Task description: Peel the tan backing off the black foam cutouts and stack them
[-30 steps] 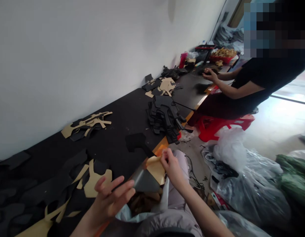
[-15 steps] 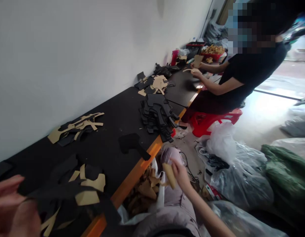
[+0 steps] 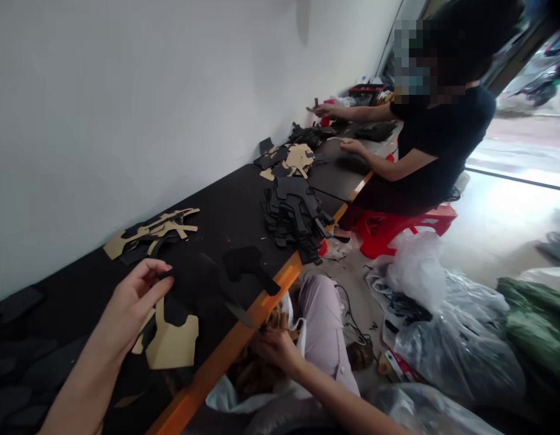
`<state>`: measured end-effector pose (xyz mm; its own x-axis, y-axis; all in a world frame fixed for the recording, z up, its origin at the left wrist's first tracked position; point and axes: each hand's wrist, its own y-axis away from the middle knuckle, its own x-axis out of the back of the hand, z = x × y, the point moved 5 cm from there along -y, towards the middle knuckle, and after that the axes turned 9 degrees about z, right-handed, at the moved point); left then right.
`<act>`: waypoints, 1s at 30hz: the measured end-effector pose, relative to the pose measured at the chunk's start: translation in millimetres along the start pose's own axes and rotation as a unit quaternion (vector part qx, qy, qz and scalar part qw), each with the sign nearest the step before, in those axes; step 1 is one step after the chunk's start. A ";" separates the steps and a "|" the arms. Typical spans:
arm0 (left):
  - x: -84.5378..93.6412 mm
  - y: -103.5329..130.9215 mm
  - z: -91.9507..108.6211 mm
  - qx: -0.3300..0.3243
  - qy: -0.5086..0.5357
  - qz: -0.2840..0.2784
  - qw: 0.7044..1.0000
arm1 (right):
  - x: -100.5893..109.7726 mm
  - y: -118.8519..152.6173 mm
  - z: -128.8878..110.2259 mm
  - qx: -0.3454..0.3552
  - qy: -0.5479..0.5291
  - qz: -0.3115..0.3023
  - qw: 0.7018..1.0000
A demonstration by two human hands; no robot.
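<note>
My left hand point(image 3: 141, 296) is above the black table, thumb and fingers pinched on a dark piece that shows only as a small edge. Just below it, a tan cut piece point(image 3: 173, 344) lies with its narrow arm pointing up toward the fingertips. At the orange table edge point(image 3: 207, 368), my right hand point(image 3: 277, 350) is closed on the lower end of a thin dark strip point(image 3: 237, 308), blurred by motion. A black angled piece point(image 3: 250, 266) rests on the table above that strip.
Black pieces point(image 3: 291, 211) are stacked near the edge; tan and black pieces point(image 3: 159, 229) lie by the wall. An open bag point(image 3: 225, 396) of brown scraps hangs below the edge. A person point(image 3: 443, 145) on a red stool point(image 3: 383, 232) handles pieces; plastic bags point(image 3: 461, 338) lie on the floor.
My left hand has moved right and up, closing on a dark piece. My right hand has moved left to the table edge; the tan piece it held is gone, replaced by the dark strip.
</note>
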<state>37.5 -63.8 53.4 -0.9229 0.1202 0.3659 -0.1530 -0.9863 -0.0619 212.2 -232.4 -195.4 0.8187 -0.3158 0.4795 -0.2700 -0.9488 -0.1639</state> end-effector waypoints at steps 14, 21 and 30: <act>-28.6 -19.1 -9.2 0.021 -0.047 -0.077 0.996 | 100.3 -15.7 -77.7 0.234 0.009 0.247 0.940; -79.1 -39.9 -19.7 -0.007 -0.057 -0.136 0.989 | 128.8 -45.5 -107.2 0.308 0.077 0.220 0.922; -98.6 -56.0 -40.1 0.016 0.011 -0.153 0.988 | 127.5 -57.3 -84.0 0.087 -0.058 0.273 0.956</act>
<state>122.9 -15.8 -16.4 -0.8423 0.4154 0.3434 -0.4152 -0.9064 0.0781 289.5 -218.8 -52.4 0.6334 -0.7513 0.1855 -0.5929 -0.6252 -0.5076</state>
